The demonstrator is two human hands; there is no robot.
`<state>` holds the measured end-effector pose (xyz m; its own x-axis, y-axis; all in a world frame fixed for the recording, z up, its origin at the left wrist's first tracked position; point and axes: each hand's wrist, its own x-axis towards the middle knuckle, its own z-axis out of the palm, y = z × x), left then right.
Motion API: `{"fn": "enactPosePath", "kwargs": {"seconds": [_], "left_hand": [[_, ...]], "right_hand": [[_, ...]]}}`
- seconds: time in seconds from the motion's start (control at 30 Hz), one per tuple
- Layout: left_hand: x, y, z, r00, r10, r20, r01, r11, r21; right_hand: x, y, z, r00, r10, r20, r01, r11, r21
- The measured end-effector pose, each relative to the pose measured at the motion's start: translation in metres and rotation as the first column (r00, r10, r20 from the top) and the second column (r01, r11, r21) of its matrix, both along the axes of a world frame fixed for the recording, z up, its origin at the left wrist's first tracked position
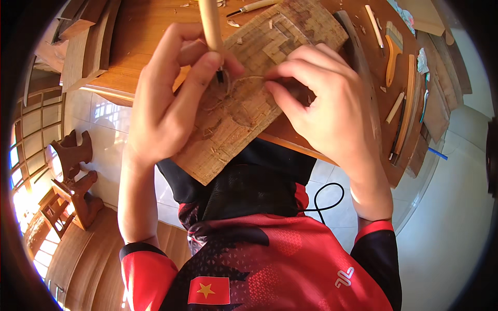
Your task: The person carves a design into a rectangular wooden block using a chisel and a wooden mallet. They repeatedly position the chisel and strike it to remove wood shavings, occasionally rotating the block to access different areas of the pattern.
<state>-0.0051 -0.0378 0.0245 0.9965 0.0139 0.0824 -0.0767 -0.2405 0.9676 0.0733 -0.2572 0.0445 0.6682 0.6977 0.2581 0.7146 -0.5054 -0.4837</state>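
My left hand (171,103) is closed around the wooden handle of a carving tool (211,23), held upright with its dark metal tip down at a weathered wooden board (207,160). The board lies tilted over the table's near edge, with carved curved outlines and a raised angular shape near its far end. My right hand (316,98) has its fingertips drawn in at a thin pale curved strip or cut line on the board, just right of the tool tip; what they pinch, if anything, is too small to make out.
The wooden table (124,46) holds more carving tools (254,7), a paintbrush (393,54), shavings and crumpled paper (422,62). Wooden planks (88,41) are stacked at left and more lie at right. Carved wooden furniture (75,202) stands lower left; a black cable (324,202) loops below the table.
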Motion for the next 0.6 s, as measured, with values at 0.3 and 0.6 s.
{"fn": "enactPosePath", "kwargs": {"seconds": [0.3, 0.6], "left_hand": [[-0.004, -0.002, -0.003, 1.0, 0.024, 0.012, -0.023, 1.0, -0.013], [-0.004, 0.003, -0.007, 0.997, 0.018, 0.079, -0.028, 0.992, 0.123]], "right_hand": [[-0.003, 0.015, 0.001, 0.992, 0.046, 0.116, -0.023, 0.981, -0.191], [0.004, -0.003, 0.005, 0.998, 0.061, -0.022, -0.062, 0.998, -0.031]]}}
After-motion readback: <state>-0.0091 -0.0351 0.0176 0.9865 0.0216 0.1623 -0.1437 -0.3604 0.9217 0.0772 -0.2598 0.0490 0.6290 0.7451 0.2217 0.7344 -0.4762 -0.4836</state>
